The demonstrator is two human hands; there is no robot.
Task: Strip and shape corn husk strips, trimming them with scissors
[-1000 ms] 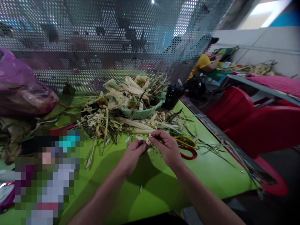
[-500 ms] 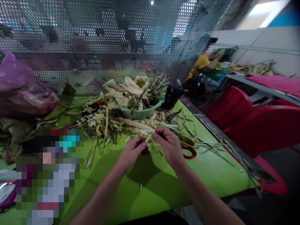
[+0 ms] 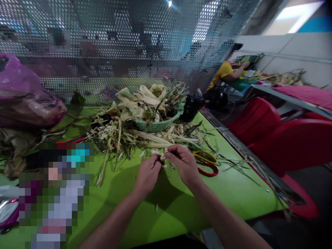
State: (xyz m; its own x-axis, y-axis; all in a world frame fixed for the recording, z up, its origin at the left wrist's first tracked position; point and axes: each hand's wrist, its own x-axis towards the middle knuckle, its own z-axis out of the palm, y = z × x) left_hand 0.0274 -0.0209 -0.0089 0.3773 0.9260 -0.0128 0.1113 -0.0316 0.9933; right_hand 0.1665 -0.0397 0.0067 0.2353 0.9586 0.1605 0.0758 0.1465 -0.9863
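Between my two hands is a small pale flower-like husk piece [image 3: 163, 157], held just above the green table. My left hand [image 3: 149, 171] pinches it from the left, fingers closed, with the thumb on the near side. From the right, my right hand [image 3: 181, 160] grips it between thumb and fingertips. The fingers cover part of the piece, so its exact shape is unclear. Just right of my right hand lie scissors [image 3: 205, 152] with one yellow and one red handle. Beyond the hands, loose dried stalks and husk bits [image 3: 155, 142] are spread on the table.
A green basket [image 3: 155, 128] heaped with dried husks stands at the back, beside a black plastic bag [image 3: 192, 107]. A purple plastic bag [image 3: 28, 93] sits at far left. Red chairs [image 3: 293, 145] are right of the table. Farther off, a person in yellow [image 3: 224, 71] sits at another table.
My left hand has turned, its fingers curling in closer round the husk piece. My right hand has shifted slightly left and down. The scissors and pile stay in place.
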